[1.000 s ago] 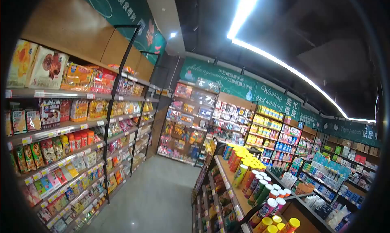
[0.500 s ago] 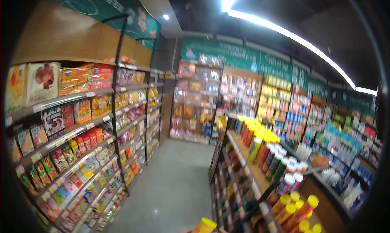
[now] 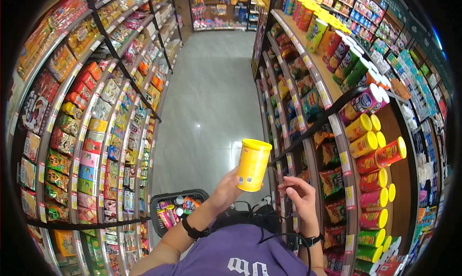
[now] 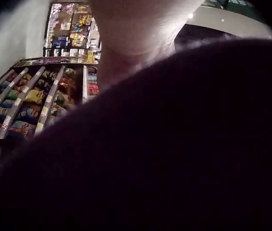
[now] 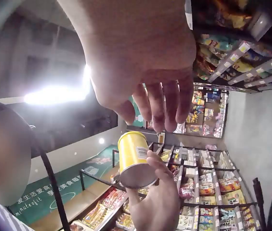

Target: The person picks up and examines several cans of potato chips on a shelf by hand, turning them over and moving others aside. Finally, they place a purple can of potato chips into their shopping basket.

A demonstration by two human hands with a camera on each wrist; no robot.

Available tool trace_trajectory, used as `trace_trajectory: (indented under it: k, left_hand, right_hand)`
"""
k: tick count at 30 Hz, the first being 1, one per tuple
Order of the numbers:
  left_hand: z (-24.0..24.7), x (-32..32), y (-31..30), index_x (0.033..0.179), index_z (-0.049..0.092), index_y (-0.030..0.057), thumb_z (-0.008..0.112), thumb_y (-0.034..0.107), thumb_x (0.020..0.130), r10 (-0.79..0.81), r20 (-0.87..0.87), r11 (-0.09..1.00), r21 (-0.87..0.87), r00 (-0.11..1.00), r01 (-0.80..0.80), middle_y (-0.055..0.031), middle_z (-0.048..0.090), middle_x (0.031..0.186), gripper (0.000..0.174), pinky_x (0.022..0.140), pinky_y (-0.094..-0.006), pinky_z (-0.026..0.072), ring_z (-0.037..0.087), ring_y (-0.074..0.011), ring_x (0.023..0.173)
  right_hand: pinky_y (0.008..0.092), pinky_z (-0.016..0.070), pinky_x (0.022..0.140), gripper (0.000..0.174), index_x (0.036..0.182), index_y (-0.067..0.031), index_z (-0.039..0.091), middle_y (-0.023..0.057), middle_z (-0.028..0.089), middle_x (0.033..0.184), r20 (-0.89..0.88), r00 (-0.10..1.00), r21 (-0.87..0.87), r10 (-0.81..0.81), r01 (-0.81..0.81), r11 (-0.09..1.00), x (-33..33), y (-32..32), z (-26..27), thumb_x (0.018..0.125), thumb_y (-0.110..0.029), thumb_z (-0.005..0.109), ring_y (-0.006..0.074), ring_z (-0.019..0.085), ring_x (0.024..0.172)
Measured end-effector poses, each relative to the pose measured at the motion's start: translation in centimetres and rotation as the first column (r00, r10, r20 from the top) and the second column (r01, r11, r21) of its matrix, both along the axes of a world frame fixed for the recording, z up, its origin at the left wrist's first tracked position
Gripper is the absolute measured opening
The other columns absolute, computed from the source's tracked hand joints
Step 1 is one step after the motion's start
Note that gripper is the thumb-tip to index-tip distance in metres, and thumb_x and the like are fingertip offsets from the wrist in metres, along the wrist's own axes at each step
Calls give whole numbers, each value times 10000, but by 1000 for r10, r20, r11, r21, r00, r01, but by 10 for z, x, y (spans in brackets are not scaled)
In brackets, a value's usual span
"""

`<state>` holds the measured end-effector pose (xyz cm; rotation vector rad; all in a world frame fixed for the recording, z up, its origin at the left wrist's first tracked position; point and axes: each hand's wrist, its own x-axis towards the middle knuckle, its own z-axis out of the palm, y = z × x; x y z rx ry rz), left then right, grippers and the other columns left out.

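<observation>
A short yellow chip canister [image 3: 254,166] with a yellow lid is held up in front of the purple shirt, over the aisle. My left hand [image 3: 228,191] grips it low on its left side. In the right wrist view the canister [image 5: 134,150] shows its metal bottom and a printed label, with the left thumb and fingers around its lower part. To the right of it, apart from it, my right hand [image 3: 301,195] is raised with fingers loosely bent and nothing in them. The left wrist view is mostly blocked by dark cloth.
A dark shopping basket [image 3: 153,207] with several packages stands on the floor at the left. Snack shelves [image 3: 98,146] line the left side. On the right, a shelf top [image 3: 284,23] bears rows of chip tubes [image 3: 375,179]. The grey floor [image 3: 211,93] runs between them.
The head view has tilted down from the store's far wall to the hands. The yellow canister, barely showing at the bottom edge half a second ago, is now fully visible in my left hand.
</observation>
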<state>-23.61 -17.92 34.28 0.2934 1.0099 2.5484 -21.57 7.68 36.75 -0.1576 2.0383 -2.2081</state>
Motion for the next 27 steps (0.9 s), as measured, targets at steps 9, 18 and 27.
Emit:
trace_trajectory:
  k: [9, 18, 27]
  left_hand:
    - [-19, -6, 2, 1500, 399, 42, 298, 598, 1043, -165, 100, 941, 313, 981, 126, -223, 550, 1369, 727, 1045, -497, 436, 590, -358, 1191]
    - [-10, -8, 5, 1488, 407, 52, 498, 738, 909, -99, 127, 970, 231, 987, 68, -176, 598, 1189, 902, 946, -417, 465, 605, -282, 1052]
    - [-5, -17, 9, 1501, 351, -8, 456, 739, 921, -138, 161, 946, 313, 977, 82, -208, 638, 1068, 952, 899, -393, 469, 620, -295, 957]
  right_hand:
    - [326, 545, 897, 309, 1239, 29, 650, 114, 720, 1048, 12, 1000, 8, -28, 28, 1000, 1, 0, -8, 937, -40, 664, 193, 691, 986]
    - [319, 537, 905, 355, 1247, 24, 649, 120, 719, 1066, 19, 1000, 20, 5, -6, 1000, 1, 8, -10, 895, -19, 665, 195, 691, 997]
    - [310, 535, 892, 345, 1240, 18, 654, 113, 723, 1048, 50, 999, 28, -11, 10, 1000, -2, 7, -14, 898, -26, 673, 179, 687, 974]
